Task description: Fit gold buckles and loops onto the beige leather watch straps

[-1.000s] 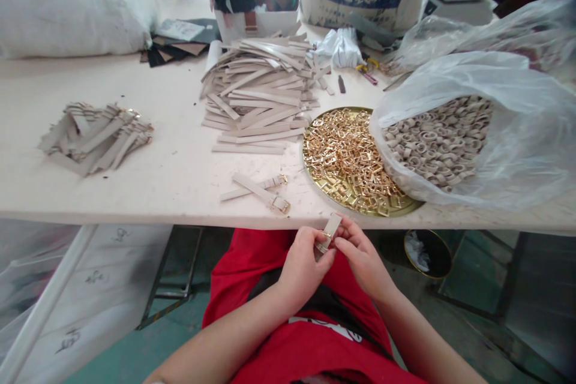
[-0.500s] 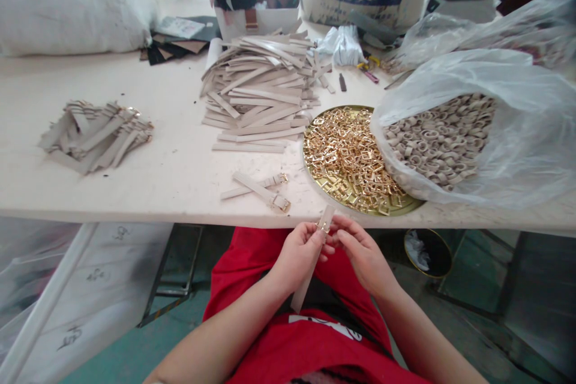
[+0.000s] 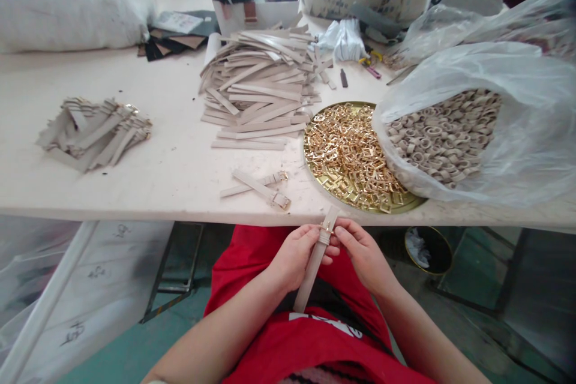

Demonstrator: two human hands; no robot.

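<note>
Between my hands, just off the table's front edge, a beige strap (image 3: 314,272) slants down toward my lap. A gold buckle (image 3: 326,229) sits near its upper end, with a beige loop around the strap just below it. My left hand (image 3: 294,255) is closed on the strap and buckle from the left side. From the right, my right hand (image 3: 360,249) pinches the buckle's edge. Some fingertips are hidden behind the strap. On the table ahead lie two crossed straps with buckles (image 3: 263,186).
A round gold tray (image 3: 414,205) is heaped with gold buckles. Beside it lies a clear plastic bag (image 3: 517,150) of beige loops (image 3: 443,138). A pile of loose straps (image 3: 263,84) lies at the centre back, and a stack of buckled straps (image 3: 96,135) at left. A bin (image 3: 443,252) stands below.
My right fingers have closed in on the buckle. The left fingers have shifted left off the strap's front, so the loop below the buckle shows. The view has tilted slightly down.
</note>
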